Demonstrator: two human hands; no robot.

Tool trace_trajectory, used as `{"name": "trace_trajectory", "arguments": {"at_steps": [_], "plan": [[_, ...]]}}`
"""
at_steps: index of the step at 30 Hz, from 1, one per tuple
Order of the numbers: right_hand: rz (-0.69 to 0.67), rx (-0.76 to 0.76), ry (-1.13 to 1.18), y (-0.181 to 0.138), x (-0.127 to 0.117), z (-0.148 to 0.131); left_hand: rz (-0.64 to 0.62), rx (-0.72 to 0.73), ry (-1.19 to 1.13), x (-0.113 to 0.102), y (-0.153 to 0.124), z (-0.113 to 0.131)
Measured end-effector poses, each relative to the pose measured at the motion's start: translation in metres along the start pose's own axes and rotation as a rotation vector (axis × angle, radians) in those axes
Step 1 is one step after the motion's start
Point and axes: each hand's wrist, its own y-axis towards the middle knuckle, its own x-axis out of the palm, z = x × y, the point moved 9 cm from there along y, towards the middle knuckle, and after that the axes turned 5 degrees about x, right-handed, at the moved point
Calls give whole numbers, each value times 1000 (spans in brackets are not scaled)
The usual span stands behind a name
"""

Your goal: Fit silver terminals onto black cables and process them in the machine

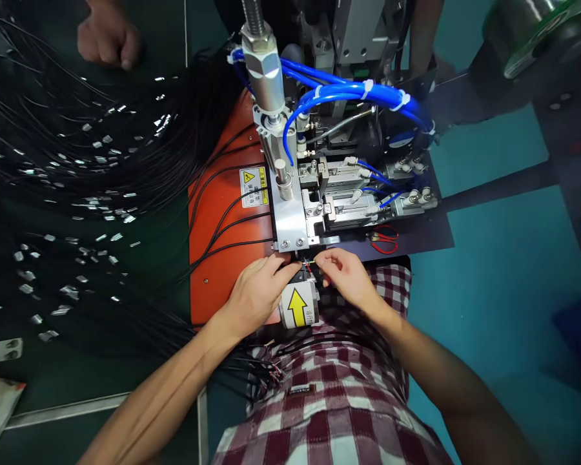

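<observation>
At the front of the bench machine (290,223), my left hand (259,287) rests over the orange base plate (213,271), thumb and fingers closed around the end of some thin coloured wires (308,263). From the right, my right hand (343,271) pinches the other side of these wires between thumb and fingertips. A bit of red and a pale strand show in the small gap between my hands; finer detail is too small to tell. Just below my fingers sits a white label with a yellow arrow (297,306) on a rounded part of the machine.
Bundles of black cables (140,161) with shiny metal ends cover the left table. More cables with bare wire ends (271,371) lie on my lap. Blue air hoses (358,90) arch above the machine. Red-handled cutters (385,239) lie to the right. Another person's hand (107,35) is at top left.
</observation>
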Motion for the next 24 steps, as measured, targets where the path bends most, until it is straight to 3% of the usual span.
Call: {"name": "trace_trajectory", "arguments": {"at_steps": [3,11,19,24], "plan": [[165,-189,-206,-12,-7,-20,1,6,0,0,1,0],[246,-414,-472,-21,5,-43,23,18,-22,-4,3,2],[219,-371,-475,-18,8,-39,4,5,1,-2,2,1],[132,-170,-296,-5,6,-18,-12,-4,-1,-1,1,0]]}}
